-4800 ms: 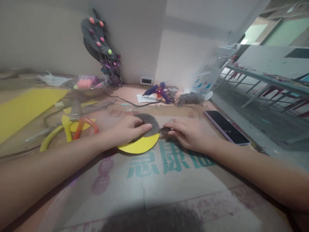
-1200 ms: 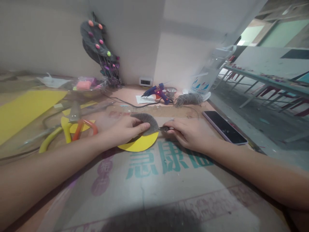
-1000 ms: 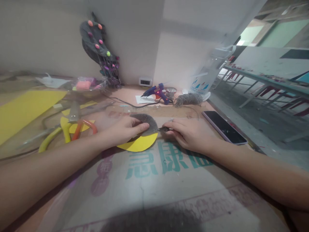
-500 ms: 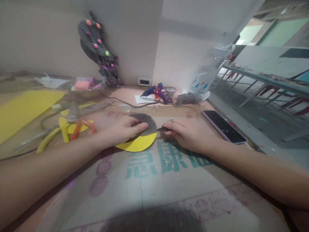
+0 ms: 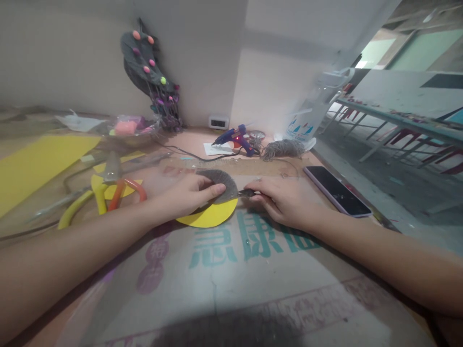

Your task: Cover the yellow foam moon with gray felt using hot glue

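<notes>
"What was largest?"
"The printed cardboard sheet [image 5: 267, 284], lying under the yellow disc [image 5: 210, 217] and stretching toward the person."
"And the hands?"
"The left hand [image 5: 188, 195] was on the disc's left, grasping it with the thumb on top; the fingertips were hidden. The right hand [image 5: 278, 197] sat just beyond the disc's right edge, fingers pinched."
"The disc itself?"
"It lay between the two, the left hand nearer, already touching. A grey strand layer [image 5: 227, 183] covered its far side."
"And smallest?"
"A dark bundle [image 5: 248, 193] in the right hand's pinch, its long axis running left to right, its tip pointing at the disc's right edge."
</notes>
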Motion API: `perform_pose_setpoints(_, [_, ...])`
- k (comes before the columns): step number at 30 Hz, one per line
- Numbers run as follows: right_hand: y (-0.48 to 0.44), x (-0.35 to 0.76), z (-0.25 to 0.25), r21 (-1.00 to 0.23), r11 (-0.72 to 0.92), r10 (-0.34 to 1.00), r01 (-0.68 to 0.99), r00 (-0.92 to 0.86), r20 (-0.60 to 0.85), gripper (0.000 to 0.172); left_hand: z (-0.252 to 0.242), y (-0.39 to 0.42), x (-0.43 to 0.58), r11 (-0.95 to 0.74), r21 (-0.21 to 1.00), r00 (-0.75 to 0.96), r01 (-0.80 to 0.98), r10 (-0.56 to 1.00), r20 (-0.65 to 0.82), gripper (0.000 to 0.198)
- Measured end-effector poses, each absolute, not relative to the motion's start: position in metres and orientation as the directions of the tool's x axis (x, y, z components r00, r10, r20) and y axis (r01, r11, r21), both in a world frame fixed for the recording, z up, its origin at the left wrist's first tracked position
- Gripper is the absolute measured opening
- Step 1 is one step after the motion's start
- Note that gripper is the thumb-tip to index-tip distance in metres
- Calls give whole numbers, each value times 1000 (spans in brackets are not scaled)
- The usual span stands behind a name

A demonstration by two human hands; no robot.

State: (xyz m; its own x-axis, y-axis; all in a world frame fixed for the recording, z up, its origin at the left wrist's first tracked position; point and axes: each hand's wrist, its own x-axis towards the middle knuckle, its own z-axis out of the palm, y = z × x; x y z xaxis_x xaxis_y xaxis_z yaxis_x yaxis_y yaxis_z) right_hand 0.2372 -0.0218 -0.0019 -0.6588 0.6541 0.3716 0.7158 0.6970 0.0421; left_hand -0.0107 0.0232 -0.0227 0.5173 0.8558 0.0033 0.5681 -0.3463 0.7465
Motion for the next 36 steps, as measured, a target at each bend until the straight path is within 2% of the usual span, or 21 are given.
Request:
perform_pose_setpoints(7, [-21, 237, -2, 70, 699, 641, 712, -667, 381, 26, -24, 24, -11, -386, 720, 522, 576, 852, 39, 51])
perform_pose_setpoints(18, [-21, 235, -3, 169, 705, 589, 688, -702, 400, 23, -20, 23, -13, -367, 727, 527, 580, 850, 8, 46])
perform_pose_setpoints(26, [-19, 234, -2, 228, 707, 562, 670, -728, 393, 22, -21, 25, -12, -406, 708, 569, 579, 823, 7, 51])
perform_pose_setpoints(32, [-19, 236, -4, 186, 703, 589, 687, -709, 388, 22, -21, 25, -12, -412, 695, 559, 589, 829, 19, 51])
perform_pose_setpoints(36, [-21, 237, -3, 79, 710, 626, 700, -678, 386, 24, -20, 24, -12, -381, 707, 541, 596, 841, -2, 51])
